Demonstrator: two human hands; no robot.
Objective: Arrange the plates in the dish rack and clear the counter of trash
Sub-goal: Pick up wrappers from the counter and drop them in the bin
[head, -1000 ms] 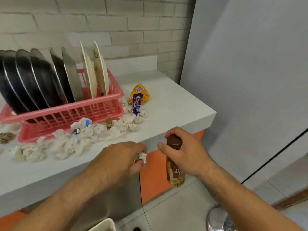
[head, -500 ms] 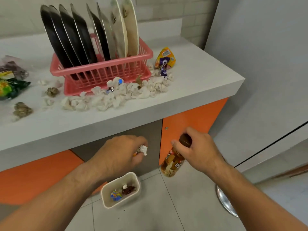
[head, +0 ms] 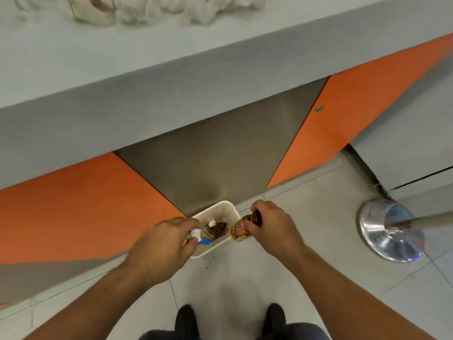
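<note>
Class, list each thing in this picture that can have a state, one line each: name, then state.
left hand: curled round a crumpled paper, over the bin.
right hand: grips the bottle by its top.
bottle: capped, tilted, beside the bin's right rim.
bin: open-topped, on the floor, some trash inside.
paper scraps: lying on the counter, not yet cleared.

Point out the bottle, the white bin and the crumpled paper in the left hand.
bottle [head: 238, 229]: head view, on its label.
white bin [head: 220, 211]: head view, on its far wall.
crumpled paper [head: 195, 233]: head view, on the white wad.
</note>
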